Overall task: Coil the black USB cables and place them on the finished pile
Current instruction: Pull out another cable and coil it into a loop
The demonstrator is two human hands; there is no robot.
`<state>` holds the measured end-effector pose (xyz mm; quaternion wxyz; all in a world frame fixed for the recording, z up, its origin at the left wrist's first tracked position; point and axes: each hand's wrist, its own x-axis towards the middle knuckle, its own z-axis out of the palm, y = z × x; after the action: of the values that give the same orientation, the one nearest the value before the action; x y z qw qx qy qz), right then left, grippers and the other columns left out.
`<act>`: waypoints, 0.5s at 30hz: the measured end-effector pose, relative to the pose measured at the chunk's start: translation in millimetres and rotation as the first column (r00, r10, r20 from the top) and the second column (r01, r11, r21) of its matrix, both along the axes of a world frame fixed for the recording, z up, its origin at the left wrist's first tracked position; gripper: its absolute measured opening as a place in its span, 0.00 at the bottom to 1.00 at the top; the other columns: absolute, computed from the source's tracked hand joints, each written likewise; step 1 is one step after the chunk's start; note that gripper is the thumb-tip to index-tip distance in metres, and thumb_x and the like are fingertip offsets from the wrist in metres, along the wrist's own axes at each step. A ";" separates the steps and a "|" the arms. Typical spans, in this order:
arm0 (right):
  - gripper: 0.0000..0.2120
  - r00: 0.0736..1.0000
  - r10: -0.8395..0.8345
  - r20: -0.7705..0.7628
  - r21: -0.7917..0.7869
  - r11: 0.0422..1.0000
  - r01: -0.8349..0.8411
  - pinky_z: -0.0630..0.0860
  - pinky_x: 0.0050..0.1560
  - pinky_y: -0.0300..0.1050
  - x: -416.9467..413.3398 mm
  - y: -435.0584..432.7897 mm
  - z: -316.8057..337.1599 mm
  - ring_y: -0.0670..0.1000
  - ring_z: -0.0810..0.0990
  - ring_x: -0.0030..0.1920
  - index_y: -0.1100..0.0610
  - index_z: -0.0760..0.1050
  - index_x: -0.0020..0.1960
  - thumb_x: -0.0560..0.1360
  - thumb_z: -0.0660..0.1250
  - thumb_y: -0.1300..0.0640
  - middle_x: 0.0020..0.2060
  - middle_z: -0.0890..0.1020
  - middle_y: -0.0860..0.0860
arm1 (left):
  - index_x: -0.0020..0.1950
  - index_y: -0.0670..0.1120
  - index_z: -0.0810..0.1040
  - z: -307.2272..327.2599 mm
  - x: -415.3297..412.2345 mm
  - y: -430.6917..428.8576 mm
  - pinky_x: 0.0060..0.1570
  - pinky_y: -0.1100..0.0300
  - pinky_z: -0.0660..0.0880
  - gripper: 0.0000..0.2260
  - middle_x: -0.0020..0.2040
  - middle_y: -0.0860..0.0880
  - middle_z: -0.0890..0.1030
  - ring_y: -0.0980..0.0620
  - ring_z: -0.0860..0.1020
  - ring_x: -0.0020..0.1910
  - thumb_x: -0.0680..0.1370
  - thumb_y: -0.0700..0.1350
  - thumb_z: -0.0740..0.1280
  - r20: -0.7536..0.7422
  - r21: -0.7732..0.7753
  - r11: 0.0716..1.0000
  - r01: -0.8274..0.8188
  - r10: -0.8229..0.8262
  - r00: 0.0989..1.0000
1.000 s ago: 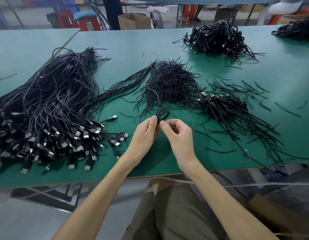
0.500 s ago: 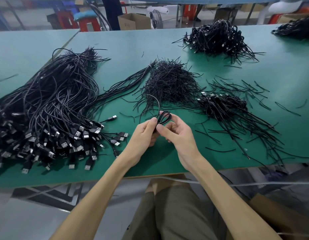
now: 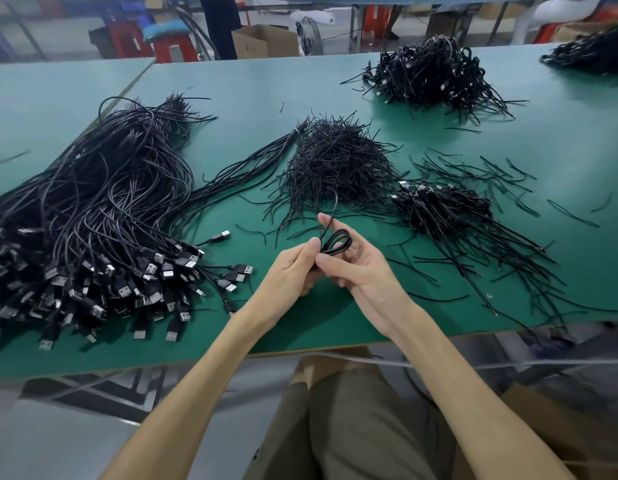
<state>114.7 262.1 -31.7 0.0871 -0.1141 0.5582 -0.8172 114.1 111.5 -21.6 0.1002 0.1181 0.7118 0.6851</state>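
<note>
The cables (image 3: 103, 188) are black; the table (image 3: 248, 88) green; the stools (image 3: 174, 50) red.

Beyond the green table (image 3: 231, 81) stand red stools (image 3: 175, 46) and cardboard boxes (image 3: 262, 41).

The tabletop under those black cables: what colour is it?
Plain teal-green; the flat matte tabletop shows best in the head view, the only one.

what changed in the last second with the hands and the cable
The right hand uncurled its fingers and turned palm up, so the coiled cable now lies across them, thumb on its base. The left hand kept its pinch on it. The big cable pile stayed put.
</note>
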 end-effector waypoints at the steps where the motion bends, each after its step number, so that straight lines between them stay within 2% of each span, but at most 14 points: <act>1: 0.28 1.000 -0.002 0.003 -0.007 1.000 0.002 0.57 0.38 0.46 0.1 0.4 0.1 0.52 0.59 0.38 0.47 0.74 0.72 0.73 0.74 0.61 0.30 0.69 0.46 | 0.42 0.57 0.84 0.8 0.3 0.5 0.26 0.65 0.55 0.23 0.29 0.59 0.62 0.55 0.55 0.29 0.88 0.52 0.53 0.001 0.002 1.000 0.006 -0.006 1.000; 3: 0.28 1.000 0.002 -0.001 0.000 1.000 -0.002 0.59 0.38 0.45 0.3 2.0 0.4 0.52 0.58 0.37 0.46 0.74 0.72 0.74 0.74 0.62 0.30 0.68 0.48 | 0.40 0.58 0.83 1.1 0.7 0.8 0.26 0.66 0.55 0.23 0.29 0.59 0.62 0.56 0.55 0.29 0.88 0.53 0.53 0.001 -0.003 1.000 0.011 -0.011 1.000; 6: 0.25 1.000 0.011 -0.019 0.028 1.000 -0.011 0.59 0.38 0.45 0.9 3.6 0.7 0.47 0.64 0.35 0.48 0.76 0.70 0.76 0.73 0.63 0.32 0.70 0.48 | 0.37 0.55 0.78 -0.1 0.9 -0.5 0.26 0.66 0.56 0.22 0.29 0.58 0.63 0.56 0.56 0.28 0.87 0.54 0.54 0.010 0.005 1.000 0.016 -0.016 1.000; 10: 0.22 1.000 -0.008 -0.020 0.041 0.999 0.009 0.62 0.36 0.41 1.5 3.7 -0.6 0.46 0.68 0.34 0.50 0.77 0.67 0.76 0.73 0.64 0.32 0.73 0.45 | 0.37 0.55 0.79 -2.5 -0.5 -1.1 0.27 0.64 0.55 0.23 0.30 0.56 0.61 0.54 0.54 0.30 0.87 0.56 0.53 -0.010 -0.008 0.999 0.037 -0.037 0.999; 12: 0.19 1.000 -0.026 -0.012 0.040 0.999 0.026 0.64 0.36 0.39 1.9 3.3 -1.2 0.45 0.69 0.35 0.50 0.78 0.62 0.75 0.73 0.65 0.33 0.74 0.47 | 0.42 0.56 0.83 -3.1 -0.5 -1.4 0.27 0.63 0.54 0.23 0.30 0.56 0.62 0.53 0.54 0.30 0.86 0.58 0.53 -0.011 -0.020 0.999 0.041 -0.041 0.999; 13: 0.17 1.000 -0.031 -0.004 0.036 0.999 0.031 0.65 0.36 0.38 1.9 2.8 -1.5 0.45 0.70 0.35 0.49 0.79 0.59 0.75 0.73 0.65 0.34 0.74 0.47 | 0.48 0.59 0.84 -3.6 -0.3 -1.6 0.27 0.63 0.54 0.21 0.29 0.58 0.64 0.54 0.55 0.29 0.86 0.58 0.52 -0.020 -0.032 0.999 0.042 -0.043 0.999; 15: 0.15 0.999 -0.039 0.022 0.017 0.999 0.038 0.66 0.35 0.37 2.0 2.0 -2.0 0.45 0.71 0.35 0.48 0.80 0.55 0.73 0.74 0.63 0.35 0.76 0.48 | 0.63 0.63 0.80 -3.3 0.9 -1.0 0.26 0.66 0.57 0.18 0.27 0.60 0.69 0.60 0.61 0.26 0.87 0.56 0.50 -0.054 -0.039 0.998 0.056 -0.058 0.997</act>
<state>116.7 264.1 -33.7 0.0786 -0.0933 0.5661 -0.8153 115.0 110.5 -24.9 0.1021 0.1555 0.7233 0.6650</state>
